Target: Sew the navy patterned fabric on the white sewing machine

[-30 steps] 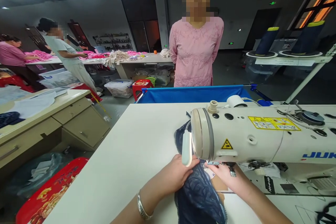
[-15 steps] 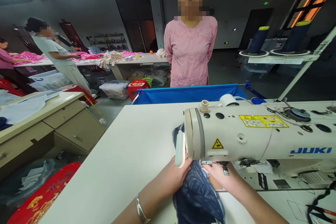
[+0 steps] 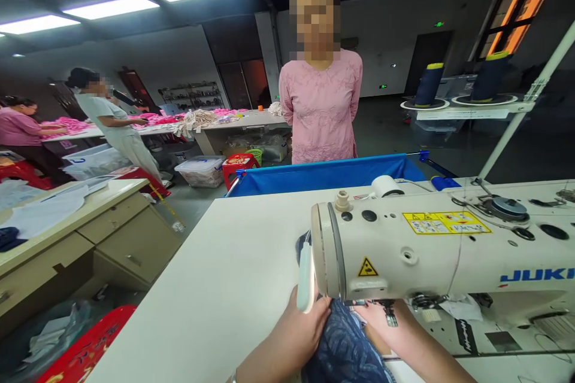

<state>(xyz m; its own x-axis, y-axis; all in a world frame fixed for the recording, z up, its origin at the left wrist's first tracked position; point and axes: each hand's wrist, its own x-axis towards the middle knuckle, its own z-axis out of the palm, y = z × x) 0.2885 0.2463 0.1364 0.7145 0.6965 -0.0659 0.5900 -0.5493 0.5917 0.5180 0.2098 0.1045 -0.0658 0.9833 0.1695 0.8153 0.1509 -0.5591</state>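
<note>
A dark blue lace fabric (image 3: 344, 344) lies on the white sewing table (image 3: 224, 287) under the head of a cream sewing machine (image 3: 431, 245). My left hand (image 3: 299, 326) presses on the fabric's left side, fingers closed over it just below the machine's lamp. My right hand (image 3: 381, 323) rests on the fabric's right side next to the presser foot (image 3: 389, 311), fingers lying on the cloth. More of the fabric shows behind the machine head.
A person in a pink top (image 3: 321, 108) stands facing me behind a blue fabric bin (image 3: 323, 173). Thread cones (image 3: 429, 84) stand on a rack at right. A beige desk (image 3: 90, 233) and a red stool (image 3: 85, 350) sit at left. Other workers stand at far tables.
The view has tilted upward, so hands and fabric sit lower in the picture. Both hands keep their hold on the fabric at the needle.
</note>
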